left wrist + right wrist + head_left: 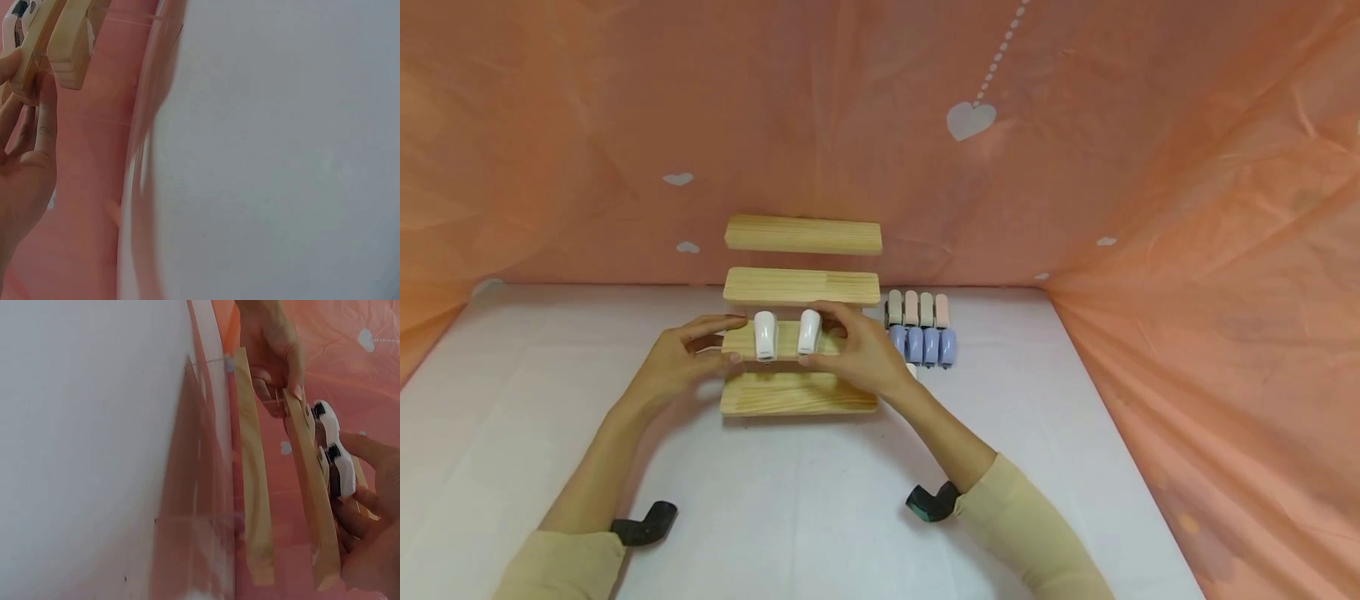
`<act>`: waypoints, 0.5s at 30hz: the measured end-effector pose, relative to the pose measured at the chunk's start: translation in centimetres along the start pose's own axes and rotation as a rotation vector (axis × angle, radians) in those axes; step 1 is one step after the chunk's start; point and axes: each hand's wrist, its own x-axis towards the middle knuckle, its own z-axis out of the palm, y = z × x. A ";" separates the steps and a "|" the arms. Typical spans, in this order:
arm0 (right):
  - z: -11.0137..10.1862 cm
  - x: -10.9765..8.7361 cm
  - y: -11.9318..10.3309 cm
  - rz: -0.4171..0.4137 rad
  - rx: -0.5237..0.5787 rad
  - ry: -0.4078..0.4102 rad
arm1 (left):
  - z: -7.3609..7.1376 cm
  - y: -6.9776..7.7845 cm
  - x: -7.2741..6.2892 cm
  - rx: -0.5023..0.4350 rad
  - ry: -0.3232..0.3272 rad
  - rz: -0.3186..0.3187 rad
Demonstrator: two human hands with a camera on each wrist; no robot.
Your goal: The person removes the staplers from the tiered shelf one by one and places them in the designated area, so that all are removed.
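Observation:
A wooden tiered rack (797, 396) with clear sides stands at the back of the table. Two white mini staplers (765, 335) are at its second tier from the front, side by side with a gap. My right hand (859, 346) pinches the right-hand white stapler (809, 332) between thumb and fingers; the right wrist view shows its base close against the board (306, 469). With the thumb above and fingers beneath, my left hand (28, 172) grips the left end of that board (31, 56).
Right of the rack are grey and pink mini staplers (912, 308) in a row, with lilac staplers (931, 346) in front. A white one is mostly hidden behind my right wrist. Peach cloth (850, 125) hangs behind the white table (790, 517).

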 end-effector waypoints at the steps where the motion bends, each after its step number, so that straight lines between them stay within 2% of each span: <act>1: 0.1 0.1 -0.1 0.004 -0.027 0.002 | 0.0 0.0 0.0 0.001 0.001 -0.001; 5: 0.4 0.2 -0.5 0.012 -0.108 0.009 | -0.1 -0.1 -0.2 -0.003 0.004 -0.005; 15: 0.3 -0.1 -0.2 0.045 -0.060 0.014 | 0.0 -0.2 0.0 -0.019 -0.003 -0.003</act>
